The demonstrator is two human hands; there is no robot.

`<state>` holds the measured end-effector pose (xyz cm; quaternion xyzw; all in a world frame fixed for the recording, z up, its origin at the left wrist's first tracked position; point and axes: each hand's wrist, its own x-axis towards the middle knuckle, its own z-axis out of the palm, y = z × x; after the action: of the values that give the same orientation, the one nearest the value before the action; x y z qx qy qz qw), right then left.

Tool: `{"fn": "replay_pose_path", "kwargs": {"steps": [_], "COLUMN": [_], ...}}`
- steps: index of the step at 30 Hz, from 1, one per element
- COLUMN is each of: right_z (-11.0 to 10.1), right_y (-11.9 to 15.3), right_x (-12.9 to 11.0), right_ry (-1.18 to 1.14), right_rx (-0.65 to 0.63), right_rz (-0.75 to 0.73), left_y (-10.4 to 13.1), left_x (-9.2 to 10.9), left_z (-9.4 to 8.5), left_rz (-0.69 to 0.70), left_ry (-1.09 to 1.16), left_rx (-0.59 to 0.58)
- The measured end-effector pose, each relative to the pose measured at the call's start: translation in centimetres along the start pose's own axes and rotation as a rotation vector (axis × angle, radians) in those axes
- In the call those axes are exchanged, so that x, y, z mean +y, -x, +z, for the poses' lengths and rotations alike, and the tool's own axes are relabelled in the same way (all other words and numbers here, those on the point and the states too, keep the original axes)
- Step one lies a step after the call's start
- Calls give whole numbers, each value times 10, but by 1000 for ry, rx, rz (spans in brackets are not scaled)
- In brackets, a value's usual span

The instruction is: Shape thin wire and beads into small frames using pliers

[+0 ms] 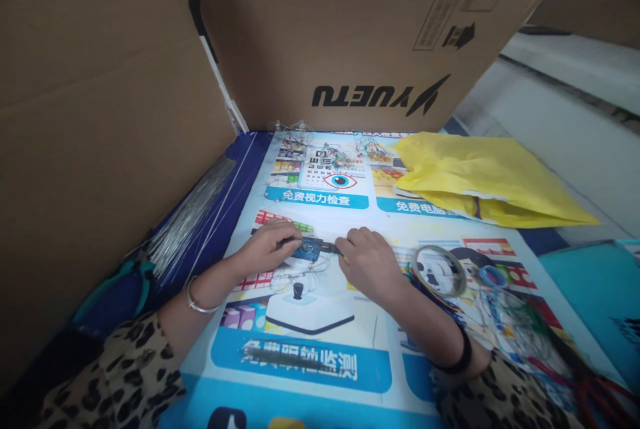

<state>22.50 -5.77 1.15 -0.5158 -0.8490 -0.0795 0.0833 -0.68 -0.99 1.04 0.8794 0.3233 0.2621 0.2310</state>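
Your right hand (373,266) has its fingers clamped on slim, dark metal pliers (327,247), pointing toward your left hand (270,246). Blur hides whether your left fingers are together on anything. The fine, silvery wire loops (300,276) lie just below the tool, near the middle of the sheet-covered counter (195,386). With your left fingertips this close, a slip of the pliers could nip them. Loose loops could catch on the jaws and kink if you pull. Toward the counter's right edge, your forearm passes near the round, pale tape roll (463,276) and tangled, multicoloured wires (520,322); a careless sweep could drag them.
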Motion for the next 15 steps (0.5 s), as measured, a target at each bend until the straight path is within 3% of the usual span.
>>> {"fn": "replay_pose_path", "kwargs": {"steps": [15], "right_z": [-11], "right_y": [1], "right_x": [-9], "right_ry": [26], "right_rx": [-65], "right_rz": [-14], "left_y": [-2], "left_x": [8], "left_z": [5], "left_rz": [7], "left_ry": [-92], "left_rx": [71]}}
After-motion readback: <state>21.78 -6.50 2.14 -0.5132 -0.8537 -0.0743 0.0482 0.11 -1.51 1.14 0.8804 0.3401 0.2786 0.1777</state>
